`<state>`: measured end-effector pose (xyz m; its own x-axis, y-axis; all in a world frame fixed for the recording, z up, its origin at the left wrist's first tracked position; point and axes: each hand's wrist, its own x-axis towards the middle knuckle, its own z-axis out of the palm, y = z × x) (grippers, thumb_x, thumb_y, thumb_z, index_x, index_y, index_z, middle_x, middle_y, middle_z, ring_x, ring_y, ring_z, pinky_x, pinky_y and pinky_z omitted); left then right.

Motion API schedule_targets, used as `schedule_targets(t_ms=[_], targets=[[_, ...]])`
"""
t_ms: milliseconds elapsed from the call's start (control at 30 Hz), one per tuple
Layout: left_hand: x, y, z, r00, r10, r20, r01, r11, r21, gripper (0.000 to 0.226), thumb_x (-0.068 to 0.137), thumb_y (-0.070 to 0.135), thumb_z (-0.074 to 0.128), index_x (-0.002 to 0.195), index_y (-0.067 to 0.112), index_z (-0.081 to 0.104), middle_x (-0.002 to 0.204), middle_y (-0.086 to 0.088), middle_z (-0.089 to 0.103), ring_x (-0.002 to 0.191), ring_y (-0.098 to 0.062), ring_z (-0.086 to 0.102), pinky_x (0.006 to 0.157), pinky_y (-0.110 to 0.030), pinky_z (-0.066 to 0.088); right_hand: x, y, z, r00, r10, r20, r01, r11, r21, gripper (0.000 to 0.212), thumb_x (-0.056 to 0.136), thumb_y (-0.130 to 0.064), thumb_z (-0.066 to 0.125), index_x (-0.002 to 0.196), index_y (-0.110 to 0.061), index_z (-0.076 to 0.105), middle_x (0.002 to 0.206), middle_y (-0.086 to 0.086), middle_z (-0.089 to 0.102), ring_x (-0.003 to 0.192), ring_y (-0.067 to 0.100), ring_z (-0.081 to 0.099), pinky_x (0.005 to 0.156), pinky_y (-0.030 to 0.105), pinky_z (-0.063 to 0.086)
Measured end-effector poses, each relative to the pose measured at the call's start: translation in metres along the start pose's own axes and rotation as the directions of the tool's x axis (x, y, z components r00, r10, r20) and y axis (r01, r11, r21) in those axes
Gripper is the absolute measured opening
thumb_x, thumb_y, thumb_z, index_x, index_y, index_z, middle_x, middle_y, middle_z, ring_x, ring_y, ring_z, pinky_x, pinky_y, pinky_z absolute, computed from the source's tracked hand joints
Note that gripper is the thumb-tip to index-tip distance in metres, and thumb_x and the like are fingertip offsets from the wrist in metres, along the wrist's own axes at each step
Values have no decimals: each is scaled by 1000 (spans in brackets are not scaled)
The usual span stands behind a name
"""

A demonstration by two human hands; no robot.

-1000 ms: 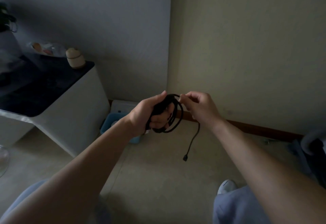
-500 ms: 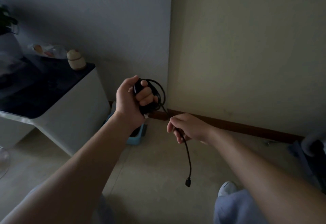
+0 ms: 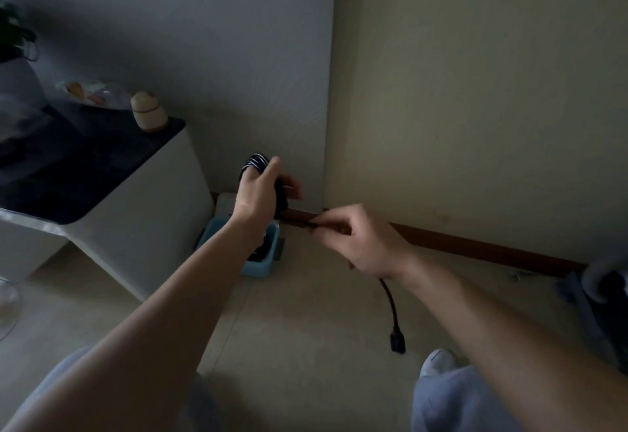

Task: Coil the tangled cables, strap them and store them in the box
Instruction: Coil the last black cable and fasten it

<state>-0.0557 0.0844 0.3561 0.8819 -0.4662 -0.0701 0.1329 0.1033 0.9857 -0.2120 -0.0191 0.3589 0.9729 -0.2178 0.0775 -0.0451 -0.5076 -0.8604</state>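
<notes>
My left hand (image 3: 261, 190) grips a black coiled cable (image 3: 255, 163) held up in front of the wall corner; the loops stick out above my fingers. My right hand (image 3: 356, 238) pinches the cable's free stretch to the right of the coil. The loose cable end (image 3: 394, 316) hangs below my right wrist and finishes in a black plug (image 3: 397, 341). A small blue box (image 3: 261, 263) stands on the floor under my left forearm, with dark things inside that I cannot make out.
A white cabinet with a dark top (image 3: 102, 180) stands at the left, carrying a small jar (image 3: 148, 116) and a potted plant (image 3: 13, 37). A brown skirting board (image 3: 475, 244) runs along the right wall. My shoe (image 3: 438, 362) and a dark bundle (image 3: 605, 295) sit at the right.
My left hand has turned the coil more upright. My right hand has risen toward the coil, drawing the free cable sideways. The plug has swung to the right and hangs lower in view.
</notes>
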Motion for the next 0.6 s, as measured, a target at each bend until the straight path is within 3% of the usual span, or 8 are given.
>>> schedule_targets(t_ms=[67, 133, 200, 267, 367, 467, 600], targets=[[-4, -4, 2, 993, -25, 117, 18, 998, 63, 39, 105, 21, 47, 73, 2, 57, 58, -9, 67, 49, -21, 65, 49, -26, 50, 2, -1, -5, 983, -64, -175, 52, 996, -72, 10, 91, -26, 74, 82, -30, 73, 64, -29, 65, 60, -7, 60, 55, 9, 39], [-9, -8, 6, 971, -53, 232, 10, 983, 183, 49, 106, 21, 46, 67, -3, 64, 59, -15, 68, 53, -27, 65, 61, -31, 51, 4, 0, -11, 935, -71, -348, 29, 992, -126, 19, 82, -33, 82, 70, -24, 70, 59, -21, 64, 54, -2, 57, 51, 17, 40], [-17, -10, 11, 937, -81, 339, -26, 953, 301, 51, 107, 20, 44, 69, -8, 63, 64, -24, 67, 63, -38, 61, 70, -46, 45, 4, 1, -19, 878, -88, -470, -25, 973, -229, 32, 73, -46, 87, 65, -25, 64, 56, -16, 62, 52, 2, 55, 50, 26, 43], [-26, -11, 17, 893, -121, 433, -42, 937, 347, 47, 107, 17, 40, 76, -12, 59, 69, -29, 63, 67, -45, 52, 69, -55, 40, 4, 1, -27, 829, -171, -533, -65, 917, -395, 43, 66, -60, 84, 65, -26, 58, 57, -15, 60, 54, 4, 55, 49, 27, 42], [-36, -8, 23, 832, -198, 519, 54, 958, 280, 38, 108, 21, 31, 89, -4, 52, 56, -15, 51, 52, -30, 43, 59, -44, 33, 4, 1, -36, 776, -308, -551, -54, 837, -544, 53, 61, -75, 74, 68, -26, 54, 59, -11, 60, 55, 12, 56, 48, 28, 41], [-42, -2, 27, 735, -282, 616, 145, 954, 263, 52, 105, 43, 23, 93, 1, 51, 47, -8, 36, 38, -21, 33, 54, -35, 34, 6, 4, -44, 762, -332, -557, -27, 842, -539, 54, 65, -74, 74, 69, -23, 56, 64, -9, 61, 58, 14, 56, 50, 33, 45], [-51, 3, 27, 637, -285, 716, 134, 956, 261, 42, 93, 45, 46, 82, 4, 49, 45, -2, 28, 33, -15, 25, 42, -19, 33, 8, 16, -50, 796, -250, -552, 0, 911, -412, 49, 70, -72, 72, 71, -25, 57, 59, -14, 55, 56, 6, 52, 52, 31, 44]])
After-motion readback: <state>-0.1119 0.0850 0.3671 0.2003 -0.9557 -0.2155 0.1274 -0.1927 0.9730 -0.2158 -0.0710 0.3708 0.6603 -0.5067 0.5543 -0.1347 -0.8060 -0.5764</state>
